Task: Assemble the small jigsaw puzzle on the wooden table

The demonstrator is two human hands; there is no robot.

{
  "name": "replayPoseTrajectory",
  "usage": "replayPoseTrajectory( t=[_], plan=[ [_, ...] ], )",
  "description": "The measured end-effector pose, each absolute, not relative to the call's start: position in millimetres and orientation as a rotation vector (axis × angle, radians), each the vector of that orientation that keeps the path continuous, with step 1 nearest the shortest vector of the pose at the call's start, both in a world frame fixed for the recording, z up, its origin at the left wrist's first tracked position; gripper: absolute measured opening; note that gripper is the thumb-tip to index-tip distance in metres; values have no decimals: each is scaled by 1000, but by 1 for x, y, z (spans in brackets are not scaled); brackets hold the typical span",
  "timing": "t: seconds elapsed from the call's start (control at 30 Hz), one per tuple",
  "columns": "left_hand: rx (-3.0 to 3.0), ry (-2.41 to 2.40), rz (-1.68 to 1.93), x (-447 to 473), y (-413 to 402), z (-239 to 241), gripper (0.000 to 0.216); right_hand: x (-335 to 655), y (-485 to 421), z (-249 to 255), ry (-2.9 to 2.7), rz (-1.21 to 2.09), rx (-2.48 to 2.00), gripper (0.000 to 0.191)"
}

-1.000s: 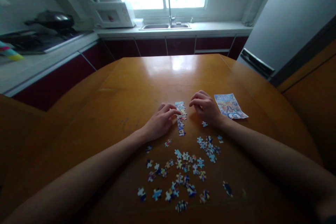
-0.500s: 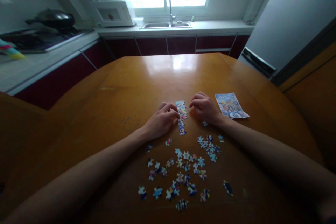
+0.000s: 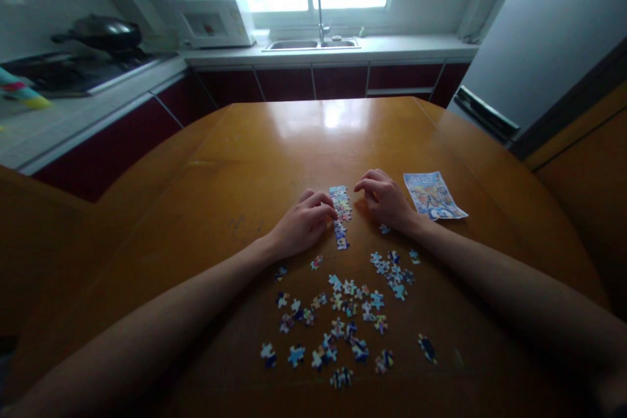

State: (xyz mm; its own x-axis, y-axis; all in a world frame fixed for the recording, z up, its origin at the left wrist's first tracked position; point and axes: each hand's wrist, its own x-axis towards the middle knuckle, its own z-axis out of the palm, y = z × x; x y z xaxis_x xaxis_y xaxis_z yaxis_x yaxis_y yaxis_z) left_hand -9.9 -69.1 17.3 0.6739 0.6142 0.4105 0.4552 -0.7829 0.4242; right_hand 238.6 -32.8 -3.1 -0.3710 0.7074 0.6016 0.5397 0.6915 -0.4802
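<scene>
A narrow strip of joined jigsaw pieces (image 3: 342, 204) lies upright in my view on the wooden table, between both hands. My left hand (image 3: 306, 219) rests at its left side, fingers bent and slightly apart, the tips against the strip's edge. To the right, my right hand (image 3: 385, 199) lies on the table with loosely curled, parted fingers; no piece shows in them. A loose jigsaw piece (image 3: 385, 228) sits just below that wrist. Nearer to me, several loose jigsaw pieces (image 3: 350, 307) are scattered, with another cluster (image 3: 392, 271) to the right.
A printed picture sheet (image 3: 435, 196) lies beyond my right forearm on the table (image 3: 304, 144). Past the table's far edge stand a sink (image 3: 294, 45) with a faucet (image 3: 321, 10), a white microwave (image 3: 215, 23), and a dark pan (image 3: 105, 32) on the stove. A fridge (image 3: 533, 46) rises at right.
The whole view has shifted slightly. Both hands keep nearly the same place beside the strip, and the pieces lie as before.
</scene>
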Motion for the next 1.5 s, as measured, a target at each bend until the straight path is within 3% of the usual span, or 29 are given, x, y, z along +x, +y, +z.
replayPoseTrajectory(
  t=[1.03, 1.17, 1.3, 1.5],
  plan=[
    [2685, 778, 760, -9, -69, 21, 20, 239, -29, -5, -2053, 367, -973, 24],
    [2709, 630, 635, 7, -100, 45, 16, 238, -30, -4, -2054, 394, -987, 23],
    [2677, 439, 385, 29, -155, 66, 30, 238, -29, -5, -2053, 411, -986, 24],
    [2705, 429, 205, 41, -203, 51, 38, 239, -28, -5, -2057, 424, -975, 22]
  ],
)
